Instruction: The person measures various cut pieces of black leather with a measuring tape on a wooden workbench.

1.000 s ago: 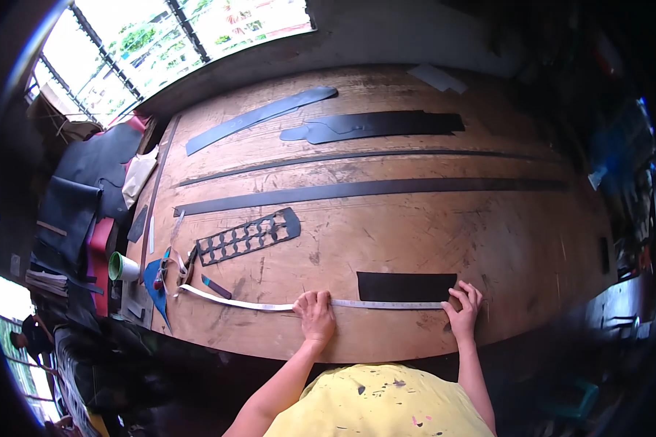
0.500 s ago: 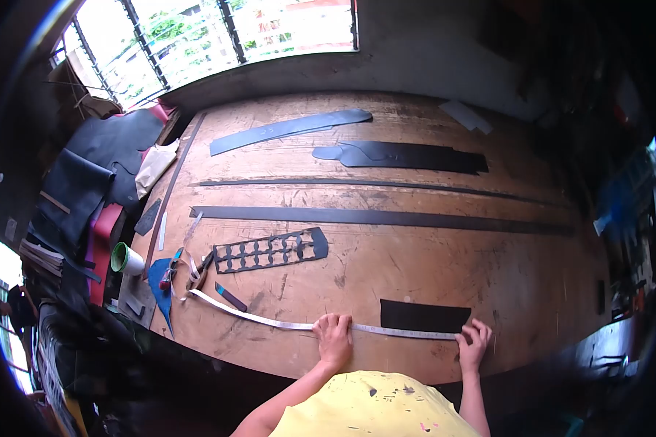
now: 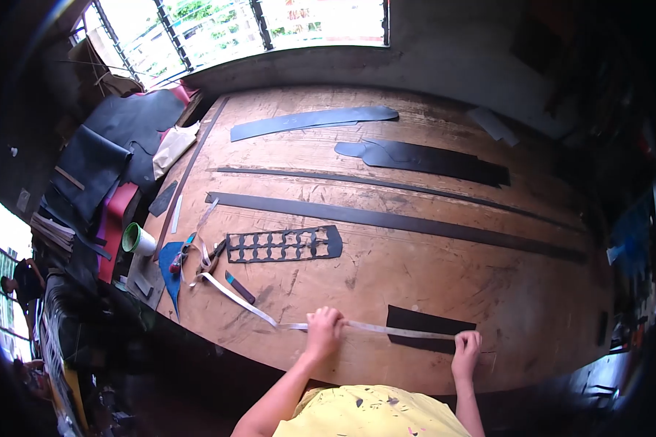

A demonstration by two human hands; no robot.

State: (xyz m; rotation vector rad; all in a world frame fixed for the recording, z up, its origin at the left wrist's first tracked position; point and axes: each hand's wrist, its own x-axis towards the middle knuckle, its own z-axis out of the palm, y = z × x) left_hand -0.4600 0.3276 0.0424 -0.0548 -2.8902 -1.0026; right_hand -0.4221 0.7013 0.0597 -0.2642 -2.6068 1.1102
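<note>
A white measuring tape stretches between my two hands and crosses a black rectangular piece that lies flat on the wooden table. My left hand is closed on the tape, left of the black piece. At the piece's right end, my right hand pinches the tape's end with fingers together. The slack part of the tape runs left from my left hand toward several small tools. Among them lie a dark flat blade-like tool and a blue scrap.
A cut-out black lattice piece lies left of centre. Farther back are a long dark strip, a thinner strip and black cut pieces. A white cup with a green rim stands by the left edge, near stacked dark sheets.
The tape has gone from along the black piece's near edge to across its face. My left hand has lifted a little with the tape. The whole view has turned slightly.
</note>
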